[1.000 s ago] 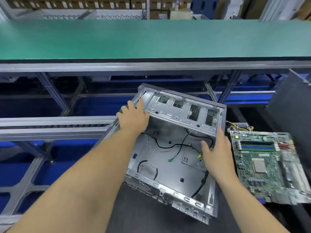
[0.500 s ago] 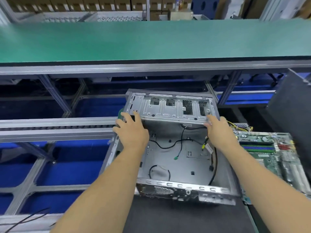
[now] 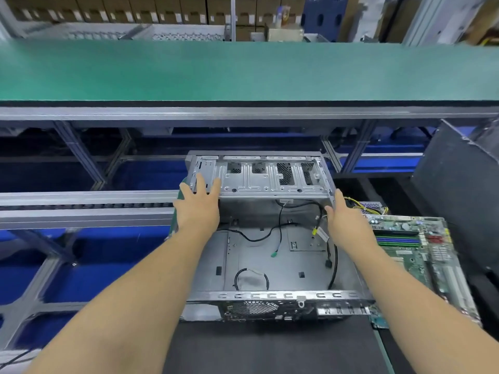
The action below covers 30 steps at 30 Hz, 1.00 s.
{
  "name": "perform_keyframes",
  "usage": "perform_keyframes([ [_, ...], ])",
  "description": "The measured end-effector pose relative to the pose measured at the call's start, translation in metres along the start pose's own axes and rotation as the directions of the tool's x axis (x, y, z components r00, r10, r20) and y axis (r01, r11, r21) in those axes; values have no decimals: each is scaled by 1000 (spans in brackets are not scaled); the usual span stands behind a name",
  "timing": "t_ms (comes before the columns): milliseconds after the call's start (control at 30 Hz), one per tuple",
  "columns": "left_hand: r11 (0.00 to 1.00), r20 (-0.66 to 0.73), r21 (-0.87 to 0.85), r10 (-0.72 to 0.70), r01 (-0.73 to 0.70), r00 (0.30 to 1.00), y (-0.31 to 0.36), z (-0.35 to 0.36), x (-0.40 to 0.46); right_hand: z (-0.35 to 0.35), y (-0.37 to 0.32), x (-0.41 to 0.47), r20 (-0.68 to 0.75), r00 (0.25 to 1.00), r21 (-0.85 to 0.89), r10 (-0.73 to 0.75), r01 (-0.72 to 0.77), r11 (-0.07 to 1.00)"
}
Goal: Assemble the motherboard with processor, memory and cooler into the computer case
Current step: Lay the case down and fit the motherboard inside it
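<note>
- Off to my far left, past the dark mat's edge, a grey roller rail point(image 3: 81, 206) runs across, with blue flooring under the frame.
- My left hand point(image 3: 198, 209) reaches forward to the far-left corner of the computer case point(image 3: 270, 265); the fingers are spread nearly straight and lie flat against the left end of the drive bracket point(image 3: 259, 175). I cannot tell whether the thumb hooks round the case wall there.
- The computer case lies open-side up on the dark mat point(image 3: 270, 349), its ported rear panel along the mat's near side and the drive bracket standing up at the far side.
- Inside on the case floor lie loose black cables point(image 3: 252, 279), one coiled near the rear panel, another ending in a green plug point(image 3: 274, 255).
- My right hand point(image 3: 344, 222) is at the far-right corner of the case, fingers extended along the right end of the bracket, thumb apart on the inner side; it touches the metal and curls round nothing that I can see.
- The motherboard point(image 3: 415, 255) lies flat just beside the case's right wall, towards the mat's right edge, partly hidden by my right forearm.
- A dark panel point(image 3: 459, 198) stands beyond the motherboard at the far right.
</note>
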<state>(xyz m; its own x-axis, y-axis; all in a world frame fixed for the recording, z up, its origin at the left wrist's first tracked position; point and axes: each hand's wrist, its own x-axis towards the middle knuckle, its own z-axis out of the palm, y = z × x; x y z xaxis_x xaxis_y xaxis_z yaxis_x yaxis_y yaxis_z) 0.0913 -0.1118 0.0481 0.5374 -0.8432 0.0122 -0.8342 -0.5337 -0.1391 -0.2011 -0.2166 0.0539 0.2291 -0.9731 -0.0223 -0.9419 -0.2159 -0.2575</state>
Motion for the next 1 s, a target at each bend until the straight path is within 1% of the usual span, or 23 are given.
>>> perform_keyframes([
  [133,998,-22,59,3,-2,1000,2,2,-3,3,-1,8,7,1000,-21,16,-16,1000],
  [200,999,-4,52,14,-13,1000,0,-2,-5,3,0,8,5,1000,-8,4,-4,1000],
  [400,998,-3,52,-21,21,1000,8,1,-36,4,21,-3,-35,998,-23,-49,48,999],
  [467,999,1,22,-30,29,1000,10,-1,-38,4,21,-4,-34,998,-17,-56,55,998],
  [567,999,22,-39,-21,22,1000,9,-6,-38,-1,16,-9,-2,1000,-8,-18,18,1000],
  [600,998,28,-54,-15,17,999,8,-6,-39,-5,15,-13,-42,998,-43,-35,34,998],
  [633,998,26,-68,-7,9,1000,8,-6,-40,-8,13,-17,-152,982,-113,-113,96,989],
  [667,997,1,-73,7,-7,1000,8,-6,-41,-9,11,-23,-270,931,-203,-245,194,960],
  [700,997,-63,-60,44,-47,997,9,-7,-42,-9,6,-28,-364,844,-265,-395,312,912],
  [733,992,-143,-34,115,-121,983,11,-9,-43,-7,-1,-33,-410,759,-276,-505,425,862],
  [767,972,-200,-6,228,-234,953,16,-10,-44,-3,-10,-38,-379,734,-231,-564,515,826],
  [800,927,-217,28,370,-373,904,22,-10,-46,1,-21,-42,-272,784,-123,-557,546,829],
  [833,872,-209,58,487,-487,848,28,-9,-48,6,-30,-43,-141,865,15,-482,488,873],
  [867,839,-187,72,542,-539,819,34,-9,-52,12,-36,-41,42,927,103,-373,367,924],
  [900,845,-193,54,532,-532,825,38,-10,-56,19,-39,-37,222,932,132,-286,262,956],
  [933,865,-226,27,493,-501,840,40,-12,-59,24,-40,-32,348,902,117,-256,229,966],
  [967,868,-279,-10,475,-497,835,43,-13,-61,29,-40,-27,430,868,90,-247,231,969],
  [1000,841,-335,-12,506,-540,795,47,-13,-63,33,-39,-23,470,849,67,-240,236,969],
])
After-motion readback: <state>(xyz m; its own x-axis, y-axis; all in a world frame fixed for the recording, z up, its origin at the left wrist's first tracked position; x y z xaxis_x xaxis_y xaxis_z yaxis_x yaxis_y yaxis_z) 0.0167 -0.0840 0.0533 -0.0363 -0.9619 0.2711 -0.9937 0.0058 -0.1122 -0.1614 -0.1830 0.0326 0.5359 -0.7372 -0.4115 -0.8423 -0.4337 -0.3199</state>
